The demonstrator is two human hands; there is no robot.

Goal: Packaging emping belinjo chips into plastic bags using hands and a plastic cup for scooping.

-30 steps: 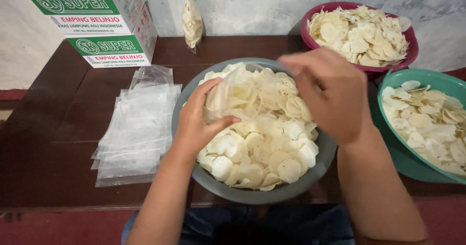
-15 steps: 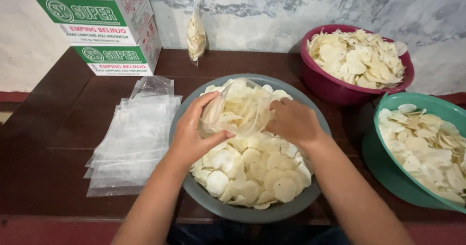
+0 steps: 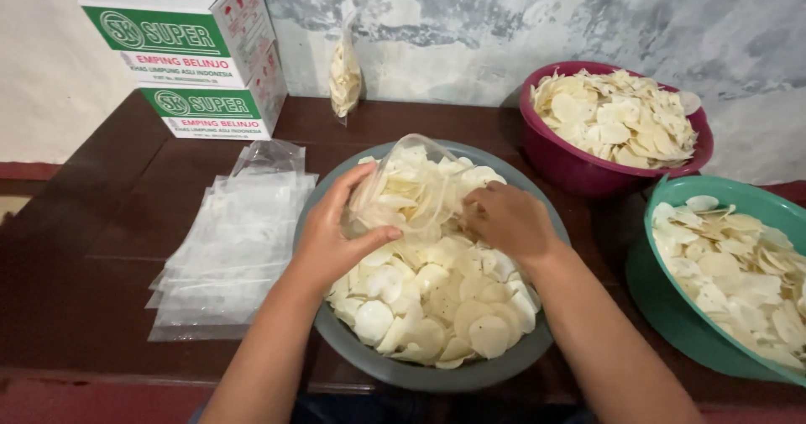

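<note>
Clear plastic bag (image 3: 411, 191) sits over the middle of the grey basin (image 3: 437, 375), mouth turned toward the right hand, partly filled with pale chips. I read the left hand (image 3: 336, 238) as clamped on the bag's near edge, thumb laid across the front, fingers curled behind. The right hand (image 3: 510, 220) is at the bag's mouth, fingers bent down into the loose chips (image 3: 445, 306) in the basin; whether they are pinched on chips I cannot tell, the fingertips are hidden.

Change against half a second ago: the right hand has dropped from the bag's top to the chip heap just right of it, and the bag stands fuller and more open. A second ago that hand was raised well above the basin.

Outward from the basin: a stack of empty clear bags (image 3: 239, 239) lies flat just left of it on the dark wooden table (image 3: 75, 248). Behind-left stand two green and white cartons (image 3: 197, 50), stacked. One sealed packet of chips (image 3: 344, 75) leans on the wall behind the basin. A maroon bowl (image 3: 579, 168) of chips is behind-right; a green bowl (image 3: 672, 315) of chips sits right, near the right forearm.
</note>
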